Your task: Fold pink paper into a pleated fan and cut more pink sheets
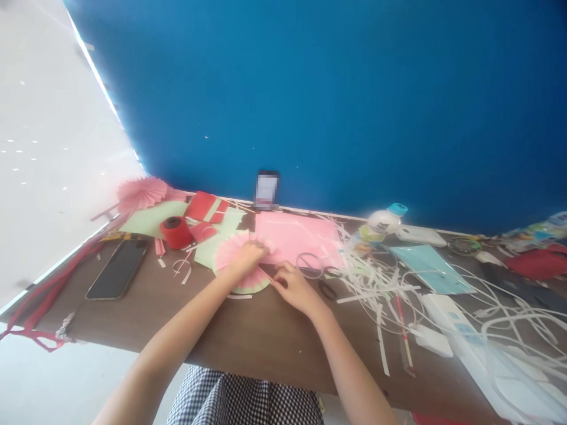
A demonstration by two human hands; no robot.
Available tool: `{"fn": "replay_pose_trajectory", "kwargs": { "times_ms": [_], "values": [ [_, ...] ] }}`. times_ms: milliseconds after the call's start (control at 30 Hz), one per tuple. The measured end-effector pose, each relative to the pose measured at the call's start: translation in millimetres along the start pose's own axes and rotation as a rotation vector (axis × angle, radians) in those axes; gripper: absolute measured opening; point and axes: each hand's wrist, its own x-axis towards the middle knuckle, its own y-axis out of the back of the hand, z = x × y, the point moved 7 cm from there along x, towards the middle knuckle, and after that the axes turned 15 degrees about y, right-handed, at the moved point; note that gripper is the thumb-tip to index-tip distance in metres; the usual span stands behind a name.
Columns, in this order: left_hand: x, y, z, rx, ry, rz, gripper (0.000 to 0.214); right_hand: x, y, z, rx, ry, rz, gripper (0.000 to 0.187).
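Note:
A round pleated paper fan [225,251], pink with a pale green rim, lies on the table in front of me. On top of it rests my left hand [251,257], its fingers bent and pressed to the pleats near the centre. My right hand [293,286] pinches the fan's right edge between thumb and fingertips. Pink paper sheets [301,233] lie just behind both hands, and a pale green sheet [204,254] shows partly under the fan. Scissors [328,289] lie to the right of my right hand.
On the left are a black phone [117,270], a red spool [176,231] and a pink pleated fan [144,192]. Another phone [267,190] leans on the blue wall. To the right lie paper strips [376,277], a bottle [384,223], a power strip [460,336] and white cables.

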Motion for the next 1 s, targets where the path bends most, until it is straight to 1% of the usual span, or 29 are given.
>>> {"fn": "replay_pose_trajectory", "kwargs": {
  "times_ms": [67, 133, 233, 333, 400, 433, 500, 567, 600, 633, 667, 700, 733, 767, 833, 900, 933, 1000],
  "values": [
    [-1, -0.2, -7, -0.093, 0.01, 0.01, 0.027, 0, 1, -1, 0.019, 0.002, 0.001, 0.018],
    [-2, -1.1, -11, -0.185, 0.004, 0.01, 0.032, 1, 2, -3, 0.054, 0.012, 0.033, 0.016],
    [-5, -2.3, -10, -0.299, -0.053, -0.002, 0.032, 4, 7, -1, 0.054, 0.066, 0.133, 0.027],
    [-8, -1.6, -4, -0.397, -0.118, -0.013, 0.033, 8, 9, 8, -0.081, 0.109, 0.226, 0.033],
    [-10, 2.1, -3, -0.452, -0.118, 0.002, 0.033, 10, 7, 17, -0.213, 0.115, 0.229, 0.032],
    [-12, 6.1, -7, -0.469, -0.086, 0.039, 0.033, 12, 5, 21, -0.271, 0.111, 0.215, 0.029],
    [-15, 17.6, -24, -0.466, 0.061, 0.176, 0.031, 14, 1, 28, -0.356, 0.094, 0.186, 0.022],
    [-22, 27.8, -52, -0.428, 0.294, 0.317, 0.03, 14, 1, 31, -0.407, 0.09, 0.174, 0.024],
    [-27, 29.3, -67, -0.404, 0.423, 0.345, 0.031, 13, 3, 31, -0.42, 0.095, 0.177, 0.024],
    [-31, 28.2, -82, -0.382, 0.541, 0.343, 0.033, 12, 5, 30, -0.423, 0.099, 0.187, 0.024],
    [-34, 24.3, -94, -0.392, 0.626, 0.305, 0.039, 10, 7, 28, -0.411, 0.101, 0.204, 0.023],
    [-35, 18.2, -103, -0.444, 0.68, 0.243, 0.045, 8, 11, 27, -0.382, 0.1, 0.229, 0.021],
    [-34, 11.9, -109, -0.523, 0.696, 0.179, 0.049, 6, 15, 26, -0.339, 0.096, 0.265, 0.019],
    [-33, 7.5, -112, -0.611, 0.683, 0.137, 0.052, 4, 19, 25, -0.284, 0.086, 0.314, 0.017],
    [-29, 4.8, -110, -0.79, 0.599, 0.1, 0.05, -1, 29, 30, -0.171, 0.04, 0.443, 0.014],
    [-25, 7.7, -104, -0.951, 0.502, 0.084, 0.046, -5, 36, 40, -0.068, -0.047, 0.561, 0.019],
    [-24, 9.2, -101, -1.024, 0.467, 0.067, 0.045, -6, 37, 46, -0.01, -0.094, 0.596, 0.024],
    [-23, 11.5, -95, -1.141, 0.431, 0.027, 0.043, -5, 35, 59, 0.132, -0.172, 0.614, 0.032]
  ]
}}
